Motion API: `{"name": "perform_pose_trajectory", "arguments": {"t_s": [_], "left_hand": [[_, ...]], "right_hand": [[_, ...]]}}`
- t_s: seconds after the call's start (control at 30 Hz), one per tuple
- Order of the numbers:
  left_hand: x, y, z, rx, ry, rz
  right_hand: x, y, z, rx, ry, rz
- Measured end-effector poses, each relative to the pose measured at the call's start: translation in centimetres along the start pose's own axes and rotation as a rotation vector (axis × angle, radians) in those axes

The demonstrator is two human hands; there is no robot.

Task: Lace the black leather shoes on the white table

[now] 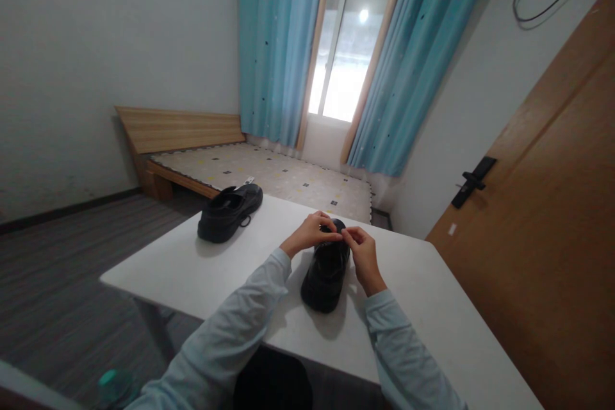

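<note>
The nearer black lace-up shoe stands upright on the smooth white surface, giving left hand and right hand access from both sides, fingers pinched closed (apparently on its lace, too small to confirm).

I see dim light, with glare from the sliding window at upper centre and soft shadows on the white surface.

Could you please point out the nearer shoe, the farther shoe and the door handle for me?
Nearer shoe (324,282): head view, on its rear part.
Farther shoe (225,218): head view, on its side.
Door handle (474,180): head view, on its lever.
</note>
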State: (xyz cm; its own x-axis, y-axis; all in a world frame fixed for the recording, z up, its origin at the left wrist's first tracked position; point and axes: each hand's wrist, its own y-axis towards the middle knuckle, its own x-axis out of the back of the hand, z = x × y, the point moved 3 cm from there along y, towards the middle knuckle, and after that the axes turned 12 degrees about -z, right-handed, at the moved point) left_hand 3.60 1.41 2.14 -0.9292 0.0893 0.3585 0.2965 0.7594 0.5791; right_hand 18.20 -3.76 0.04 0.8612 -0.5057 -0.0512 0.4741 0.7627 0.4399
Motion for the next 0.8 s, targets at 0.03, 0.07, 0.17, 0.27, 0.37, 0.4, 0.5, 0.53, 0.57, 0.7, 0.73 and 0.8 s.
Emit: {"name": "perform_pose_trajectory", "arguments": {"t_s": [0.03,0.07,0.17,0.27,0.37,0.4,0.5,0.53,0.57,0.7,0.73,0.8], "left_hand": [[0.1,0.0,0.0,0.008,-0.028,0.005],[0.2,0.1,0.0,0.021,-0.05,0.004],[0.4,0.2,0.2,0.083,-0.073,-0.045],[0.5,0.2,0.5,0.156,-0.08,-0.103],[0.4,0.1,0.4,0.176,-0.131,-0.121],[0.3,0.1,0.2,0.162,-0.148,-0.123],[0.0,0.0,-0.3,0.085,-0.177,-0.108],[-0.1,0.0,-0.4,0.066,-0.186,-0.098],[-0.1,0.0,-0.5,0.058,-0.195,-0.091],[-0.4,-0.1,-0.5,0.107,-0.215,-0.073],[-0.5,-0.1,-0.3,0.135,-0.229,-0.058],[-0.6,-0.2,0.0,0.209,-0.276,-0.012]], "right_hand": [[0.0,0.0,-0.1,-0.016,0.014,-0.006],[0.0,-0.1,-0.2,-0.041,0.028,-0.012],[-0.1,-0.3,-0.3,-0.112,0.069,-0.004],[-0.2,-0.4,-0.3,-0.129,0.105,0.015],[-0.3,-0.5,-0.2,-0.101,0.083,0.014],[-0.4,-0.5,-0.1,-0.085,0.059,0.023],[-0.7,-0.6,0.4,-0.037,-0.011,0.09],[-0.8,-0.7,0.6,-0.026,-0.022,0.117],[-0.9,-0.7,0.7,-0.019,-0.028,0.142],[-0.8,-0.9,1.1,-0.007,-0.05,0.178],[-0.8,-0.9,1.1,0.0,-0.054,0.173],[-0.7,-0.9,0.9,0.008,-0.036,0.157]]}}
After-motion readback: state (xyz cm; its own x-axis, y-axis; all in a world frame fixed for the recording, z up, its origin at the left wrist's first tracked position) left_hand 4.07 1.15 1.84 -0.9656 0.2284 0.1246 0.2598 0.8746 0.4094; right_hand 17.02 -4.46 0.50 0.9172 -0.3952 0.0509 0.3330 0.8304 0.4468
